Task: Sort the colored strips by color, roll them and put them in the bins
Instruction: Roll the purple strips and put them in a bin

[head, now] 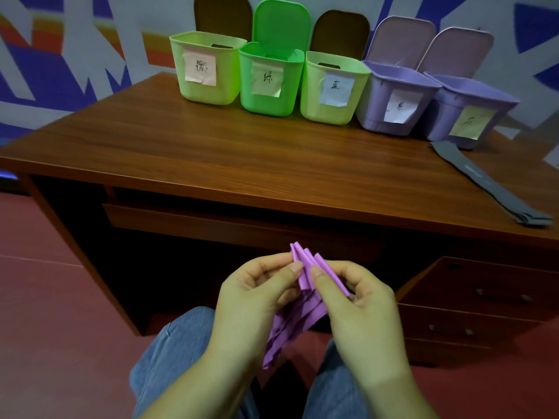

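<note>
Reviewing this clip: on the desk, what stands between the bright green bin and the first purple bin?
In the head view, one pale green bin with a blue note stands between the bright green bin and the first purple bin.

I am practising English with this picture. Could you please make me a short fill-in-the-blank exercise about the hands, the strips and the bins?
1. Both hands, left hand and right hand, hold a bunch of ____ strips.
2. On the desk stand ____ bins in a row.
3. The gray strips lie on the desk in front of the ____ bin of the row.
4. The lids of all the bins are ____.

Missing words: purple; five; rightmost; open
</note>
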Motion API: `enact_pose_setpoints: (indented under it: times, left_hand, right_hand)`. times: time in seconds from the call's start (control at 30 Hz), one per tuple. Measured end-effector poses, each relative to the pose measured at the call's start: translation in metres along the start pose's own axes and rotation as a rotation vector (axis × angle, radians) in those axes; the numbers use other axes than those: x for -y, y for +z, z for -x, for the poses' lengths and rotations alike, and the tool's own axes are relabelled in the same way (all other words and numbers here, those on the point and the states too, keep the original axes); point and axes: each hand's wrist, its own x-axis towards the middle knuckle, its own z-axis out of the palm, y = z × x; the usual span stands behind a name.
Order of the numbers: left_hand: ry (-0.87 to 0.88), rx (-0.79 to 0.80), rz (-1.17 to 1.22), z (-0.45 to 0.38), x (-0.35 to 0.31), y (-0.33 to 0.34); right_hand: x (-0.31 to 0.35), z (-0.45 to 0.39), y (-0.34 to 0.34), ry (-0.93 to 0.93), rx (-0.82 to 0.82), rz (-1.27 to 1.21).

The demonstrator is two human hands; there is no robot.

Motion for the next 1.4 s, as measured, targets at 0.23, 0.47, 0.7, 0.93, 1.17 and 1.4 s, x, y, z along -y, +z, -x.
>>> enact_pose_setpoints:
  times: [0.23, 0.47, 0.7, 0.93, 1.17, 1.4]
  left_hand:
    - [-0.025, 0.014, 0.009, 0.001, 0.000, 0.002]
    - [-0.104, 0.030, -0.029, -0.002, -0.005, 0.002]
    - [-0.204, 0.056, -0.015, -0.009, -0.009, 0.005]
    - [-0.245, 0.074, -0.104, -0.011, -0.011, 0.007]
    - [-0.236, 0.083, -0.171, -0.014, -0.020, 0.004]
    - [-0.201, 0.086, -0.170, -0.013, -0.029, 0.005]
  right_hand:
    - [-0.001, -0.001, 0.000, 0.012, -0.013, -0.005]
    - [0.001, 0.003, -0.002, 0.037, 0.062, -0.017]
    - [0.006, 0.002, -0.003, 0.072, 0.079, -0.088]
    - [0.012, -0.007, -0.007, 0.336, 0.098, -0.246]
    - [0.017, -0.013, -0.007, 0.451, 0.128, -0.294]
    - [0.022, -0.014, -0.008, 0.387, 0.099, -0.253]
